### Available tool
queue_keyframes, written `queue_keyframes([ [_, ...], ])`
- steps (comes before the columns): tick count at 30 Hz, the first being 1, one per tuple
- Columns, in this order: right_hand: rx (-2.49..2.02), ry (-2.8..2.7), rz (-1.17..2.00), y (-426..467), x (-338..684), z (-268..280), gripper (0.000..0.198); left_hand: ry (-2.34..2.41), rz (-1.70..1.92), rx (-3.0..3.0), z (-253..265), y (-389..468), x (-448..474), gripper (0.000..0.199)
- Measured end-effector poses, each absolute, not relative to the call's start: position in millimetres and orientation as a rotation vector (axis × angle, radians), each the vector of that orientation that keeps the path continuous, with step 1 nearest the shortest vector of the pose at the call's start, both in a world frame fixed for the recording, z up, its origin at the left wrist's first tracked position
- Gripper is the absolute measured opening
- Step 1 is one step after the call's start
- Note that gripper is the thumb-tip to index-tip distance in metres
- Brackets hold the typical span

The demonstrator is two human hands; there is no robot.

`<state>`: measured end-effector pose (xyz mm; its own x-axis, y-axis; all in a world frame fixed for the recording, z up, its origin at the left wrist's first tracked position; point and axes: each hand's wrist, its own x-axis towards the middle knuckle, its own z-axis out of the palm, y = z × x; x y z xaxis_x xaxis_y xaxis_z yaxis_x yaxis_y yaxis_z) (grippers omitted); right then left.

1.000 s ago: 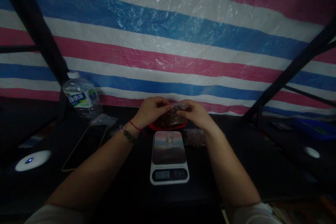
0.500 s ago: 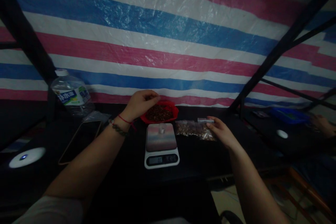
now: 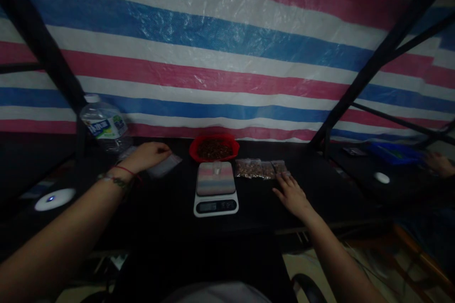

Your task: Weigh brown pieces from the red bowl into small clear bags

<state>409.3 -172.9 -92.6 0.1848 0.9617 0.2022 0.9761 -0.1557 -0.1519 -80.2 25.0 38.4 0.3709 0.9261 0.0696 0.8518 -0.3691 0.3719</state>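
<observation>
Two filled bags [image 3: 261,169] | right hand [image 3: 292,194] flat, open | left hand [image 3: 145,156] pinching one empty bag [image 3: 164,166]

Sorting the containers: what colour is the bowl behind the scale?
Red; the bowl holds dark brown bits, seen best in the head view.

Both arms reach forward, left hand [image 3: 147,155] with fingers curled, right hand [image 3: 292,195] flat, fingers spread.
</observation>
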Motion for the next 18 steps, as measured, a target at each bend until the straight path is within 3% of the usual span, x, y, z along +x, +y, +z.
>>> queue_keyframes([
  [4, -2.316, -1.726, -0.181, -172, 396, -84, 0.059, 1.611, 0.264, 2.362, 13, 28, -104, 0.067],
  [7, -2.124, -1.738, -0.314, -162, 377, -56, 0.059, 1.617, 0.263, 2.345, -3, 26, -104, 0.078],
  [13, -1.507, -2.023, -0.281, -118, 306, 2, 0.05, 1.606, 0.312, 2.358, -25, 29, -85, 0.08],
  [18, -1.275, -1.993, -0.309, -64, 263, 19, 0.041, 1.609, 0.36, 2.374, -36, 34, -79, 0.079],
])
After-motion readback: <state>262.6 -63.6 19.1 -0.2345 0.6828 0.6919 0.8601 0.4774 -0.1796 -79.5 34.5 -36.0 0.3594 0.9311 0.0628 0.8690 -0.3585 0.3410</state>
